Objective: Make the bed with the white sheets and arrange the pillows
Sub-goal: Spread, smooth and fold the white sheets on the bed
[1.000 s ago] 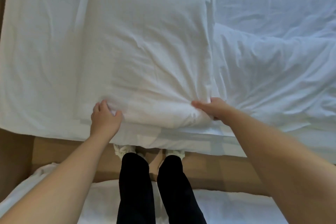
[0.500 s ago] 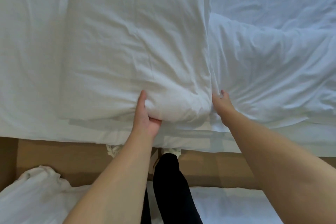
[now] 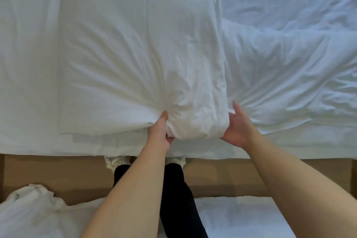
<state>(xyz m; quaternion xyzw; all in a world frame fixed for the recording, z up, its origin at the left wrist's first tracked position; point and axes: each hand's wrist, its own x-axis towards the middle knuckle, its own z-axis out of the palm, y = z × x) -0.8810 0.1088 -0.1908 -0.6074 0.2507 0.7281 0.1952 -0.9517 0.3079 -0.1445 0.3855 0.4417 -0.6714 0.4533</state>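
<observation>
Right, nearest you: white bedding (image 3: 241, 216) runs along the bottom edge, with a bunched white cloth (image 3: 32, 208) heaped at lower left. Your 2 legs in black trousers (image 3: 176, 184) stand on the brown floor (image 3: 58, 176) between that bedding and the bed. Your white shoes (image 3: 116, 161) poke out just under the bed's near edge.

Next, both forearms reach forward to the pillow's near right corner. Your left hand (image 3: 160, 133) grips that corner: thumb on top, fingers curled under, fabric bunched and creases fanning out from the pinch. Your right hand (image 3: 236, 127) is flat against the pillow's right side, fingers straight and pointing away from you, palm cupping the corner, not clenched.

The pillow (image 3: 139, 54) is white and lies on the bed by the near edge, its long side running away from you. It rests on the smooth white sheet (image 3: 29, 44), which shows to its left. Just right of the pillow and touching its edge, a rumpled cover (image 3: 289, 75) spreads to the right border. Farther back, flatter white fabric fills the top right; you cannot tell whether it is the same piece.
</observation>
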